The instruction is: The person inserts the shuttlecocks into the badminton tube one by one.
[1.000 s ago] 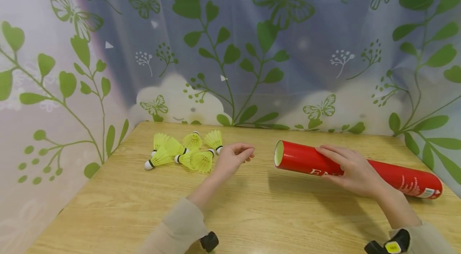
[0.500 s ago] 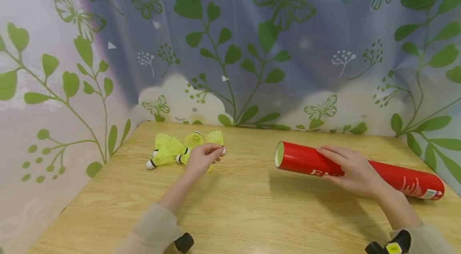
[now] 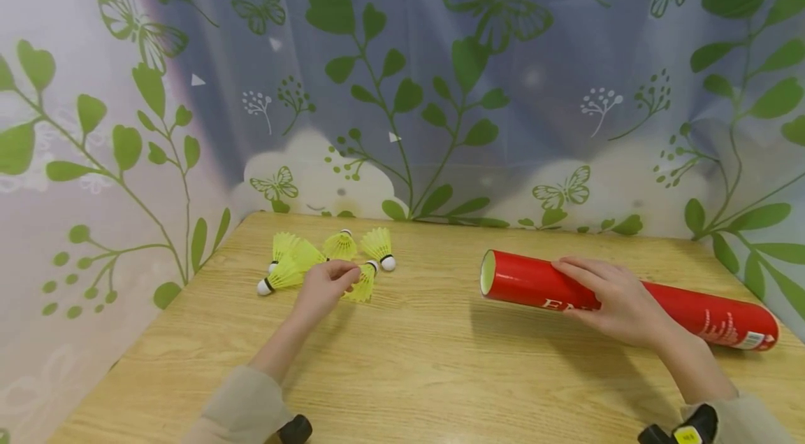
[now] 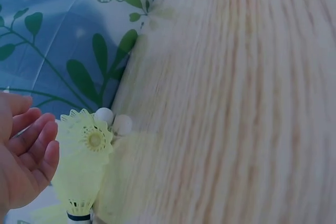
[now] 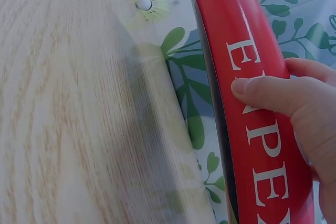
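L hand curled, R hand gripping

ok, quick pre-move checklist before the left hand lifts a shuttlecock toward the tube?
1. Tube steadied: ok. The right hand grips the red tube, which lies on the table.
2. Tube mouth open and facing the shuttlecocks: ok. The open end points left, with no cap on it.
3. Left hand on a shuttlecock: cannot tell. The left hand is at the yellow shuttlecocks, fingers curled in the head view; the wrist view shows fingers beside a skirt, no clear grip.
4. One shuttlecock singled out: cannot tell. They lie clustered, some touching.
5. Path between pile and tube free: ok. Only bare wood shows between them.
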The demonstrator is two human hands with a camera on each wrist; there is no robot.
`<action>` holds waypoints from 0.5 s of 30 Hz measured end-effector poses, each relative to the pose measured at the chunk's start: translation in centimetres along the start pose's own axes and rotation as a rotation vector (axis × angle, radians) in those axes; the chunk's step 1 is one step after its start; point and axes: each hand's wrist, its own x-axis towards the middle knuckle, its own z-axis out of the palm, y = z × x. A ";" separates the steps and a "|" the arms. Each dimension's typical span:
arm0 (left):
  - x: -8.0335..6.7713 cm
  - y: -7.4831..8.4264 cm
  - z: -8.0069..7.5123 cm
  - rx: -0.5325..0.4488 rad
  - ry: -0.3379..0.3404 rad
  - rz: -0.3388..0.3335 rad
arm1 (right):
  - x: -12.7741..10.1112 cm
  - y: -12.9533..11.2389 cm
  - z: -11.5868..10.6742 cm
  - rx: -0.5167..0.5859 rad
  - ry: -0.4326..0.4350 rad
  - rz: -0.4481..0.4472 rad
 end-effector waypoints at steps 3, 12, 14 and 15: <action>0.1 -0.2 0.0 0.024 0.005 0.000 | -0.1 0.1 0.0 0.003 -0.005 -0.002; 0.3 0.4 0.6 0.089 0.051 0.019 | -0.3 0.1 -0.1 0.002 -0.011 0.006; 0.4 0.4 0.8 0.103 0.052 0.015 | -0.3 0.0 -0.1 0.000 -0.013 0.007; 0.4 0.4 0.9 0.112 0.050 0.008 | -0.3 0.0 -0.1 -0.001 -0.013 0.003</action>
